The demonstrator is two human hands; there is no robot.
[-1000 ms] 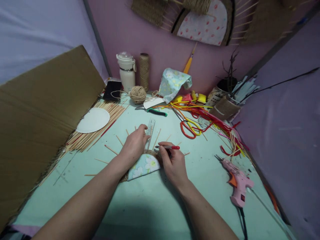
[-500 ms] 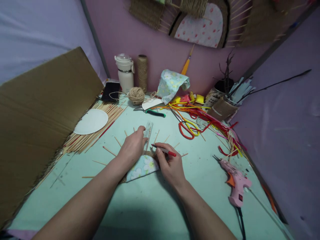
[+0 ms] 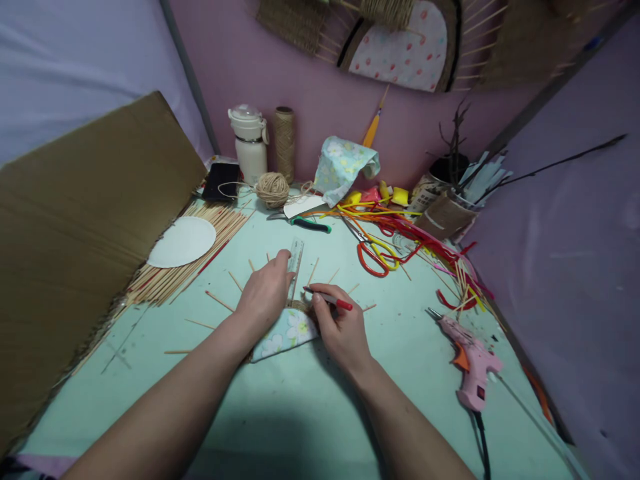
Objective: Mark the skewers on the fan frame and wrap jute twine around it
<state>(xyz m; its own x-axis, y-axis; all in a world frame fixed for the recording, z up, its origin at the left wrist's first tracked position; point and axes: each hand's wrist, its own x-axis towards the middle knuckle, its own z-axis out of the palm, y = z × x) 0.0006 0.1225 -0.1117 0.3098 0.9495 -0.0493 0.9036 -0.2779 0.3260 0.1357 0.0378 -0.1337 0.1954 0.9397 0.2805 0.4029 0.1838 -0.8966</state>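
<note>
Under my hands lies a half-round piece covered in flowered cloth (image 3: 285, 333), its curved edge trimmed in brown, with thin wooden sticks (image 3: 220, 302) fanning outward from it. My left hand (image 3: 265, 287) grips a clear ruler (image 3: 297, 257) between thumb and fingers, the ruler pointing away from me beside a stick. In my right hand (image 3: 343, 327) is a red marker pen (image 3: 333, 299), held in a writing grip. Its dark tip points left, close to the ruler and the sticks. My left hand and forearm hide part of the cloth piece.
A pink glue gun (image 3: 473, 367) with its cable lies at right. Scissors (image 3: 373, 259), pliers (image 3: 313, 225) and coloured pipe cleaners (image 3: 410, 243) lie farther back. Left are a pile of sticks (image 3: 165, 283), a white oval (image 3: 184, 241) and upright cardboard (image 3: 95, 233). Twine (image 3: 273, 191) and a bottle (image 3: 250, 150) stand behind.
The ruler has shifted very slightly left and away from me. Both hands keep their grips, and the pen tip stays almost in the same place.
</note>
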